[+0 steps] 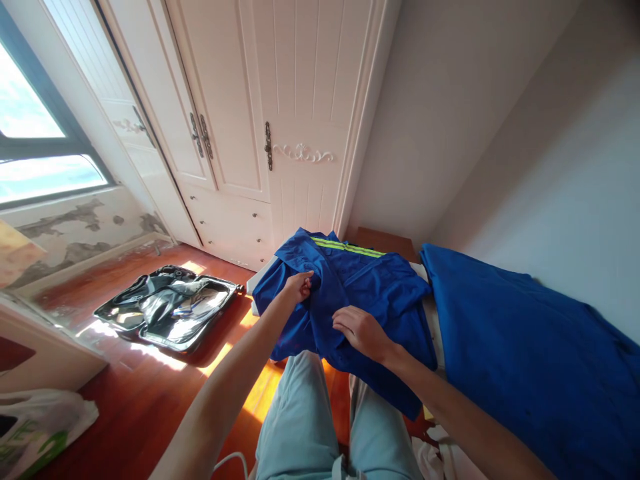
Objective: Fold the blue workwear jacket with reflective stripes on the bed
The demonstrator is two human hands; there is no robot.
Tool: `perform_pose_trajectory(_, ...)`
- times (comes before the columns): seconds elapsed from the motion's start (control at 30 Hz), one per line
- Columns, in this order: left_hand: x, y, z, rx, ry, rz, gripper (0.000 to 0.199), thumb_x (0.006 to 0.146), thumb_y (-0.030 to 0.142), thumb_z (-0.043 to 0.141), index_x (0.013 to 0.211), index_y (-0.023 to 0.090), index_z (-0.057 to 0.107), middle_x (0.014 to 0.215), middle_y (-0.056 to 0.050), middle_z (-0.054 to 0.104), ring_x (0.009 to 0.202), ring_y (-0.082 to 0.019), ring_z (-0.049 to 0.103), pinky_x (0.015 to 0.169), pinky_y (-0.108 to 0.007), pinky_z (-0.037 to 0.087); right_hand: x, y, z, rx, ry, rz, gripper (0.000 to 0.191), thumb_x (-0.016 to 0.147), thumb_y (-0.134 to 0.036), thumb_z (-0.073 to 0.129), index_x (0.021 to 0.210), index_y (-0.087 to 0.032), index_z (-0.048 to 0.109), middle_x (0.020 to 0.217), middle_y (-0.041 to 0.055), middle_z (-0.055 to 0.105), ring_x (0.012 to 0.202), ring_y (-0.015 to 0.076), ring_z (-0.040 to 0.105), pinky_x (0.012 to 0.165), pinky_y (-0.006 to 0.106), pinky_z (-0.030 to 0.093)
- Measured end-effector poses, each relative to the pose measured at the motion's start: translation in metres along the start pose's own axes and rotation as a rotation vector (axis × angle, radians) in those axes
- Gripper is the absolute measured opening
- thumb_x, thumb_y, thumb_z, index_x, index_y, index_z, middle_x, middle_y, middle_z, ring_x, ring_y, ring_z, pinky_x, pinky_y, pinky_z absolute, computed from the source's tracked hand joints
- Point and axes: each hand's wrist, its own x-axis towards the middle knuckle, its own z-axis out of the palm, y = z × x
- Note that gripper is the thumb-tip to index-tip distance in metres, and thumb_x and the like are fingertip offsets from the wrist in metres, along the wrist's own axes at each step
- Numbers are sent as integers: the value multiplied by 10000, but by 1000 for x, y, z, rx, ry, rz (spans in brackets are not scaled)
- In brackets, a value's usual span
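A blue work jacket (380, 290) with yellow reflective stripes lies spread out and wrinkled in front of my knees. On its left part, my left hand (299, 287) is closed, its fingers pinching a fold of the cloth. My right hand (357, 328) is lower and further right, palm down with curled fingers gripping the jacket near its front edge. The fingertips are partly hidden against the fabric. One end of the jacket hangs down over the edge by my right knee.
Another blue cloth stack (520, 340) lies to the right. An open suitcase (187, 343) with packed items sits on the wooden floor (165, 400) at left. A white wardrobe (235, 100) stands behind. A plastic bag (60, 417) is at lower left, a window (45, 127) at upper left.
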Motion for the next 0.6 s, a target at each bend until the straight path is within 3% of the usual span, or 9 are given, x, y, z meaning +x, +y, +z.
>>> perform_pose_trajectory(0.07,2,0,-5,18,45,-11,258,854,231,691,688,171,502,516,30,453,367,-47,355,347,-168,259,-4,1,-9,140,113,66,325,1040,-393,432,969,-182,668,1010,59,647,974,152,611,918,295,511)
perform_pose_trajectory(0.17,3,1,-12,39,117,5,214,910,270,640,772,150,528,571,60,468,404,-40,381,382,-156,306,-15,8,-15,291,349,281,438,1010,-561,429,968,-185,648,980,70,657,910,164,643,860,294,548)
perform_pose_trajectory(0.23,1,3,-16,61,148,12,199,930,283,610,810,144,534,598,65,479,428,-43,415,403,-156,329,-25,15,-12,344,516,436,496,975,-633,446,976,-175,638,963,82,662,877,177,655,834,312,566)
perform_pose_trajectory(0.3,-3,5,-18,91,159,10,199,927,283,599,794,151,531,588,47,491,437,-57,456,403,-166,330,-34,20,-4,391,592,539,536,944,-671,469,992,-161,629,952,96,664,867,189,660,819,329,577)
perform_pose_trajectory(0.43,-17,4,-18,188,142,30,252,888,366,628,771,159,544,567,-2,535,411,-93,496,363,-190,280,-44,15,13,370,559,546,509,952,-637,471,1033,-158,623,1011,106,650,922,194,642,850,346,571)
perform_pose_trajectory(0.5,-25,2,-18,254,119,68,303,785,390,753,779,156,560,575,-14,567,389,-92,482,342,-192,226,-46,9,20,262,511,466,480,955,-602,489,1113,-168,618,1146,110,612,1076,209,598,983,386,523)
perform_pose_trajectory(0.6,-32,0,-18,327,89,128,407,595,271,901,795,156,566,553,4,569,366,-79,457,332,-189,181,-49,6,26,71,420,414,582,907,-602,559,1298,-171,554,1364,119,478,1309,257,442,1141,466,390)
